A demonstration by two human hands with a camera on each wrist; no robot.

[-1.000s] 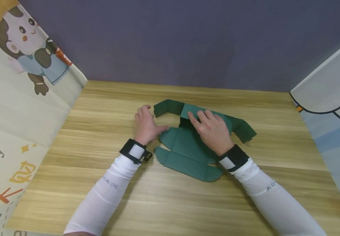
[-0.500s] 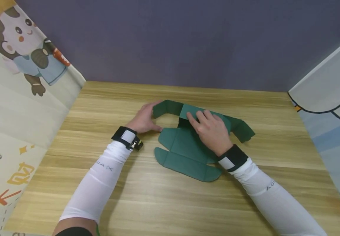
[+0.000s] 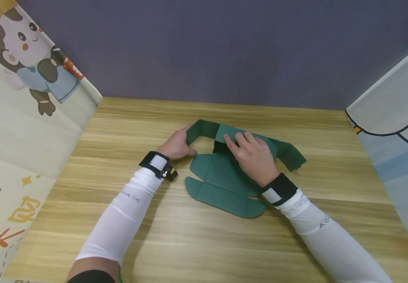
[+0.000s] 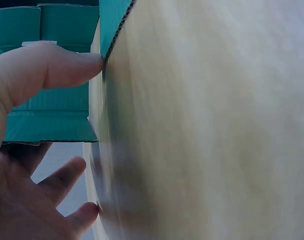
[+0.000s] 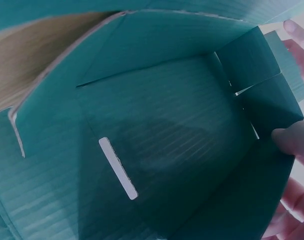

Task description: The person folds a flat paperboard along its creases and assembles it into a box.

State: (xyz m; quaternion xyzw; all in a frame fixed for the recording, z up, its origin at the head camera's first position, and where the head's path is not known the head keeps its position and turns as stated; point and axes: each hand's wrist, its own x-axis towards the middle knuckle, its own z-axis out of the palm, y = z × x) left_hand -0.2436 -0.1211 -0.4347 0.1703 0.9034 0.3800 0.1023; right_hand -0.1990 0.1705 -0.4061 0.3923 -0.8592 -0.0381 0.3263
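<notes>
A green cardboard box, partly folded, lies on the wooden table, its back panel raised and its rounded flaps spread toward me. My right hand grips the raised back panel; in the right wrist view the thumb lies on the panel's edge and the fingers are on its outer side. At the left side flap, my left hand has its fingers spread behind the flap. In the left wrist view its straight thumb reaches a corner of the lower flap.
The wooden table extends around the box, with a dark backdrop behind it. Printed cloths hang at the left and right. The right side flap sticks out past my right hand. A narrow pale slot shows in the cardboard.
My left hand has moved from in front of the left side flap to behind it, and the flap has shifted slightly to the right. My right hand holds the back panel in place throughout.
</notes>
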